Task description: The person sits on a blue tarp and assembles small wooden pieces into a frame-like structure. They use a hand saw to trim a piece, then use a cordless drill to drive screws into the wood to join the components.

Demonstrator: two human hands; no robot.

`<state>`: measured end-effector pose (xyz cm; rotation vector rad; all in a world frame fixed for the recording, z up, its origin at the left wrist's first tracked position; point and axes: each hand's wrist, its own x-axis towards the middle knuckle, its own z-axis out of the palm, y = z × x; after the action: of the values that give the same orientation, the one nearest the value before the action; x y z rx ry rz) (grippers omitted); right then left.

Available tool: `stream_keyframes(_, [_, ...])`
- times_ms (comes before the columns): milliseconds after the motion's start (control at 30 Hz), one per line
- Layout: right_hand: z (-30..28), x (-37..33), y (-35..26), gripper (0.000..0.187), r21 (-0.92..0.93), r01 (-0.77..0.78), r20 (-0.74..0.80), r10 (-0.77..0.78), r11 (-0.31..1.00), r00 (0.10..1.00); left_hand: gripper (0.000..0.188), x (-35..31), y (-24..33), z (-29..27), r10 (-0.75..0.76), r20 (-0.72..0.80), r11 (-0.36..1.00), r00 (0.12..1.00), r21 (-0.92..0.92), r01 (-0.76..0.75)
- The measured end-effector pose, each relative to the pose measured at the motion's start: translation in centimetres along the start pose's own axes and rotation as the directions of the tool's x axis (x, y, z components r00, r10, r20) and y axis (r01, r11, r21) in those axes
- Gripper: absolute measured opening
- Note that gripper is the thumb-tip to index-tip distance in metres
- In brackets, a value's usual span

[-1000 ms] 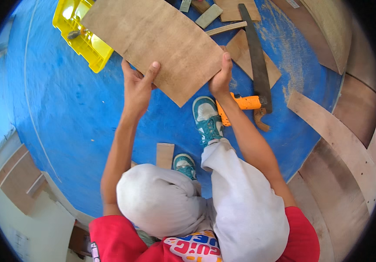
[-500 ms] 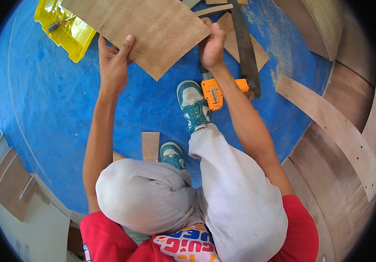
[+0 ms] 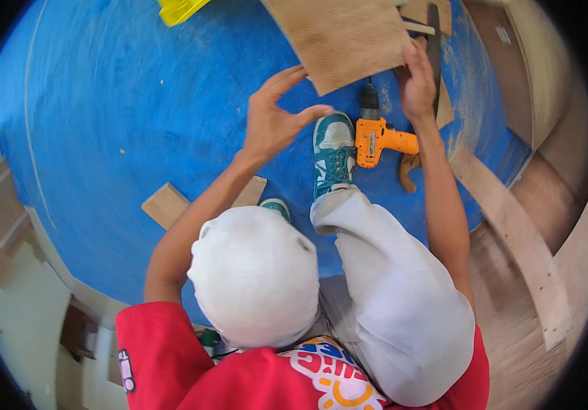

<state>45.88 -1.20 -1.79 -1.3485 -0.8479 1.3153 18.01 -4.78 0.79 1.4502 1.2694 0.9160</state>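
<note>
Plywood (image 3: 345,44) cut off above, saw (image 3: 434,37) partly behind right hand (image 3: 417,87)

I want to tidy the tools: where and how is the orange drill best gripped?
Probably around the handle, from above and the person's right: the orange drill lies on its side, that handle sticking out to the right and the chuck pointing away from the person.
</note>
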Motion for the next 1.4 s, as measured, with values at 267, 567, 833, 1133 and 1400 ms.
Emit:
stream_keyframes(267, [-0.7,0.5,-4.2,0.048,-0.079,-0.239,0.125,0.247,0.968,0.961,0.043,-0.6,-1.4,3.0,-0.124,-0.125,0.896,0.984,-0.441,0.057])
stream_keyframes(567, [-0.3,0.6,-4.3,0.046,-0.026,-0.23,0.114,0.231,0.973,0.966,0.039,-1.3,-1.6,4.2,-0.075,-0.236,0.913,0.969,-0.408,-0.028])
stream_keyframes(833, [-0.1,0.4,-3.9,0.042,-0.064,-0.182,0.116,0.189,0.981,0.975,0.031,0.2,-2.6,3.1,0.069,-0.219,0.982,0.973,-0.155,-0.105])
stream_keyframes(1133, [0.9,-0.2,-3.5,0.044,-0.16,-0.154,0.075,0.168,0.975,0.983,0.032,-0.3,-3.5,1.5,0.066,-0.161,0.988,0.985,-0.126,-0.087])
stream_keyframes(1400, [2.4,-0.7,-2.7,0.044,-0.148,-0.108,-0.004,0.109,0.983,0.994,0.033,-0.8,-3.1,2.1,0.098,-0.224,0.979,0.97,-0.154,-0.134])
